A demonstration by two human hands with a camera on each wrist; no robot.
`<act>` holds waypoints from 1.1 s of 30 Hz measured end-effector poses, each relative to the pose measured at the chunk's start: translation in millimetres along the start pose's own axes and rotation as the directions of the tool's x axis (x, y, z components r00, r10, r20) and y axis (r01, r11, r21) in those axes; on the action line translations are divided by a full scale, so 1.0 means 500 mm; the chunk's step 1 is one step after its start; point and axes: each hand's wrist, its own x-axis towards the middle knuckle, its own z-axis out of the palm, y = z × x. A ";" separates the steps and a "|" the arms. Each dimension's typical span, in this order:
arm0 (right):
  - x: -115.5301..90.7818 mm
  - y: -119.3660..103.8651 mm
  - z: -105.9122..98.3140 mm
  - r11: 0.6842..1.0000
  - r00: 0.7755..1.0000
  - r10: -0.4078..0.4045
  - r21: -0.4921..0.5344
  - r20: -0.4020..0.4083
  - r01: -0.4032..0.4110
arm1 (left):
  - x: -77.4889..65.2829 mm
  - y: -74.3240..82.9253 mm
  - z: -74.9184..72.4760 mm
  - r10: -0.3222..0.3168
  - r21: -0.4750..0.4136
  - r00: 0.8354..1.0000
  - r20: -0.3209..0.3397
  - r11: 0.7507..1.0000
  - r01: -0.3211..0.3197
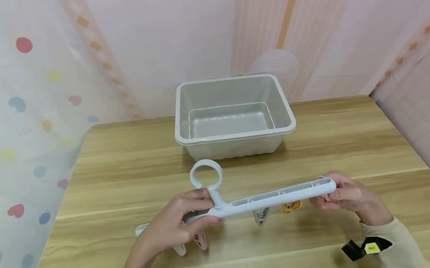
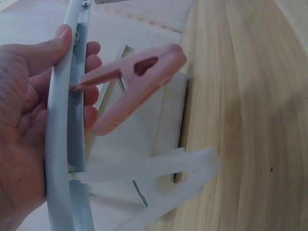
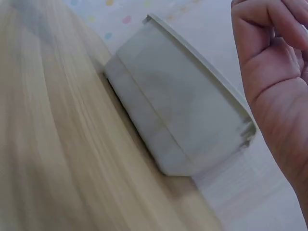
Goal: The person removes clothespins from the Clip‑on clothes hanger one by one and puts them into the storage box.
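A pale blue clip hanger (image 1: 281,195) with a round hook (image 1: 206,174) is held above the table in both hands. My left hand (image 1: 177,220) grips the bar just left of the hook, thumb on the near side and fingers behind. My right hand (image 1: 341,194) holds the bar's right end, its fingers partly hidden behind it. Below the bar hang a pink clip (image 2: 139,84) and a white clip (image 2: 159,178) near the left hand. Farther right hang a grey clip (image 1: 261,216) and a yellow clip (image 1: 292,206).
Behind the hanger, a grey plastic bin (image 1: 238,147) stands at the back of the wooden table (image 1: 105,182), close to the patterned wall covering (image 1: 149,48). Its inside shows nothing lying in it.
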 end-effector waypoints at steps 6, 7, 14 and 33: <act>0.008 0.012 0.006 0.980 0.969 -0.126 -0.177 -0.213 0.089 | 0.013 -0.010 -0.001 0.067 0.108 0.996 -0.060 0.992 -0.060; 0.015 0.020 0.011 0.971 0.949 -0.169 -0.211 -0.265 0.114 | 0.016 -0.012 -0.001 0.087 0.154 0.993 -0.077 0.985 -0.075; 0.052 0.062 0.059 0.833 0.662 -0.392 -0.552 -0.639 -0.040 | 0.016 -0.016 -0.002 0.068 0.144 0.990 -0.123 0.988 -0.050; 0.034 0.070 0.038 -0.022 0.687 -0.567 -0.824 -0.456 -0.565 | 0.007 -0.012 -0.015 -0.035 0.480 0.976 -0.213 0.867 0.136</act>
